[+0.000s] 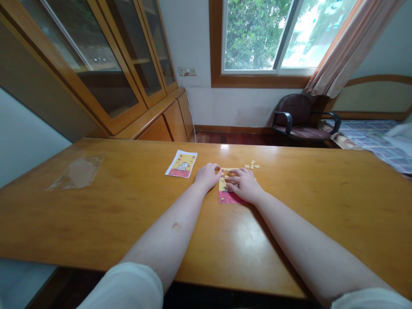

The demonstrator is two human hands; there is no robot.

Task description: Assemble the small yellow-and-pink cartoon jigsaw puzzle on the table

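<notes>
A small jigsaw puzzle (225, 198), yellow above and pink below, lies flat on the table with cartoon figures on it. Brown gaps show in its upper part. At its upper left edge, my left hand (207, 176) rests with fingers bent and close together, touching the border; whatever the fingertips hold is hidden. Over the puzzle's right side lies my right hand (246, 185), its fingers spread and pointing left, the tips on the pieces near a gap. Loose puzzle pieces (252, 165) sit in a little cluster just beyond my right hand.
Left of the puzzle is a picture card (182, 164) with a white animal on yellow and pink. A clear plastic bag (79, 172) lies farther left on the wooden table (144, 189). Behind stand a glass-door cabinet (154, 103), an office chair (299, 116) and a bed (370, 133).
</notes>
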